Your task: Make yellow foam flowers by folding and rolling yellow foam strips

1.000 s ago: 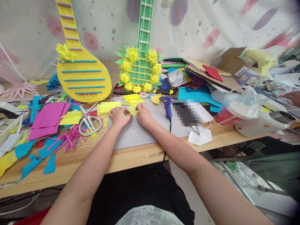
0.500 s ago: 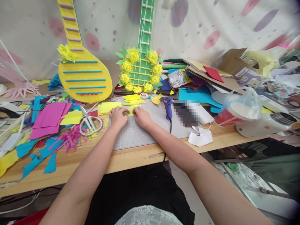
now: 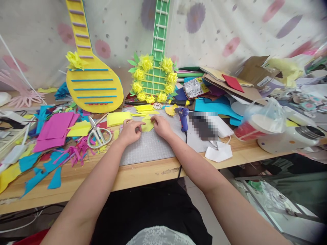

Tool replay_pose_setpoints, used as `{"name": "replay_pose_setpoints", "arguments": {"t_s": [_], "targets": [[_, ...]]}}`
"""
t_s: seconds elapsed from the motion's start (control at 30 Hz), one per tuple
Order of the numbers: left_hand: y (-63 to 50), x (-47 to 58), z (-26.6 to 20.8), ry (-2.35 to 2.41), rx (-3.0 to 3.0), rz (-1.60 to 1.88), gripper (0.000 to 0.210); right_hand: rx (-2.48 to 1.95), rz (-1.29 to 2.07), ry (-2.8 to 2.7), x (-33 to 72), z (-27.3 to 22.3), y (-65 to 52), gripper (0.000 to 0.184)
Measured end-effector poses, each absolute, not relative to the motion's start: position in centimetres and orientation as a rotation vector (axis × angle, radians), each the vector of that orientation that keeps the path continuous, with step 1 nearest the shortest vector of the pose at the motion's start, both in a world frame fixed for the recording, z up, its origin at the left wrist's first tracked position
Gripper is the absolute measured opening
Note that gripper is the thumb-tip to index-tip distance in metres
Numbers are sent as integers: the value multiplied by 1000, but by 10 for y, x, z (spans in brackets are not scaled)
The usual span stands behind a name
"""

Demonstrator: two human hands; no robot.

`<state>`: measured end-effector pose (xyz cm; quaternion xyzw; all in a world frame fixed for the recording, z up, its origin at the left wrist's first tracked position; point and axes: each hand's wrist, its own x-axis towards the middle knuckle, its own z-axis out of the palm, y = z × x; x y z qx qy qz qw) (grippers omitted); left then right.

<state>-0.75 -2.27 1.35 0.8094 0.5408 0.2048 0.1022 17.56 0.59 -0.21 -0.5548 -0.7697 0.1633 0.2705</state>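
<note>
A small creased piece of yellow crepe paper [image 3: 147,124] is between my hands, above the grey cutting mat [image 3: 143,151]. My left hand [image 3: 131,131] is curled, its fingertips at the paper's left edge. My right hand [image 3: 161,126] has its thumb and fingers closed on the right edge. Behind the left hand lies a stack of yellow paper [image 3: 119,118], with narrow yellow strips [image 3: 146,109] farther back. A blue glue gun [image 3: 183,119] stands to the right of my right hand. White-handled scissors [image 3: 99,134] lie left of the mat.
A yellow paper instrument [image 3: 94,85] and a green one with yellow flowers [image 3: 155,80] lean at the back. Magenta sheets [image 3: 55,131] and blue scraps lie left. At right are a blurred-out dark object, a bagged cup [image 3: 260,126], a flask [image 3: 286,139] and piled cardboard.
My hands have moved slightly apart and toward me. More of the yellow crepe paper now shows between them. The view has shifted a little.
</note>
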Motion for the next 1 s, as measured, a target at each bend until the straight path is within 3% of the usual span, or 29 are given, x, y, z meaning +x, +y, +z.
{"name": "replay_pose_setpoints", "arguments": {"t_s": [0.17,0.4,0.53,0.73,1.0], "targets": [[-20,-10,10,1470,2489,605,60,-1399,458,-2133,173,0,5,34],[-21,-7,10,1495,2457,572,38,-1429,487,-2100,176,1,6,34],[-19,-7,7,1465,2466,591,47,-1425,513,-2071,179,0,9,36],[-18,-6,6,1485,2496,611,26,-1316,480,-2116,183,0,8,26],[-18,-10,7,1446,2543,609,51,-1129,622,-2359,185,13,-2,33]]}}
